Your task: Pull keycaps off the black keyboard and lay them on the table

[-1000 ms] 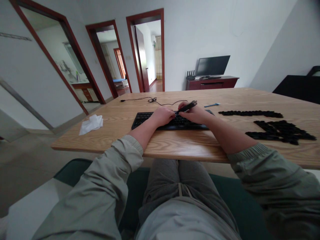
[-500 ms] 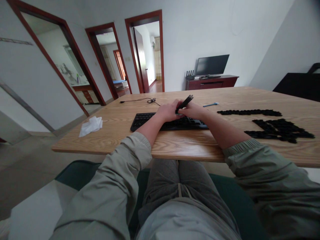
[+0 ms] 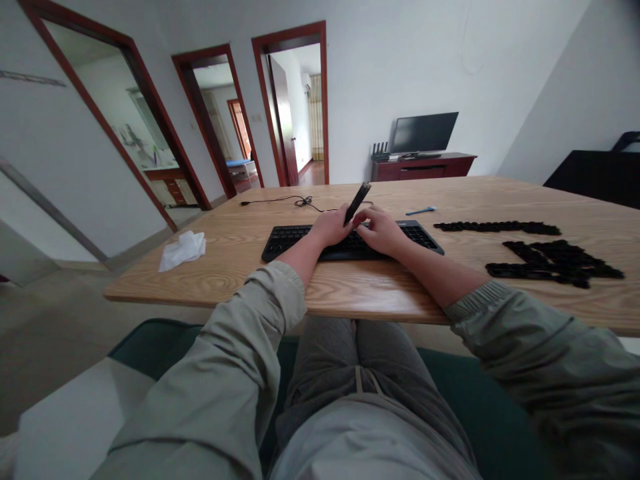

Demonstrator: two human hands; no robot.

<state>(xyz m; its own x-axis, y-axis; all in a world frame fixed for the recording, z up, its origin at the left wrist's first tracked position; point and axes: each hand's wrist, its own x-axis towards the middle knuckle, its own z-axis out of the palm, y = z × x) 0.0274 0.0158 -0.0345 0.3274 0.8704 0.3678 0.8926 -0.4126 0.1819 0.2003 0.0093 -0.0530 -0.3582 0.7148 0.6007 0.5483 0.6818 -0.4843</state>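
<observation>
A black keyboard (image 3: 300,239) lies on the wooden table (image 3: 350,290) in front of me. My left hand (image 3: 329,230) and my right hand (image 3: 381,231) meet over its middle. Both have curled fingers closed on the lower end of a long black bar (image 3: 358,199), which sticks up and tilts away to the right. The exact finger contact at the bar's base is hidden. My forearms in grey-green sleeves rest over the table's near edge.
A row of loose black keycaps (image 3: 500,228) and a larger heap of keycaps (image 3: 555,261) lie on the right. A small blue tool (image 3: 423,211) sits behind the keyboard, its cable (image 3: 300,200) runs to the back, and a crumpled white tissue (image 3: 183,249) lies at left.
The black bar has swung from nearly flat to steeply upright and shifted left. My right hand has moved left and lower onto the keyboard, uncovering its right end.
</observation>
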